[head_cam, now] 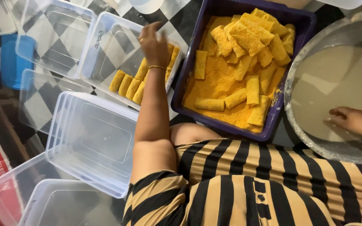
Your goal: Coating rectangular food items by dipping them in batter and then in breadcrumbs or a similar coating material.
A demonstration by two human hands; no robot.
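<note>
My left hand hovers with fingers spread, slightly blurred, over a clear plastic container that holds a row of breaded yellow rolls. A thin bangle sits on that wrist. I see nothing gripped in the hand. To its right, a purple tray is filled with orange crumbs and several coated rolls. My right hand rests on the inner wall of a large metal bowl of pale batter, fingers loosely bent and holding nothing.
A stack of clear plastic containers lies at my left elbow, with more scattered clear containers on the black-and-white checked surface. A blue lid is at far left. My striped garment fills the bottom of the view.
</note>
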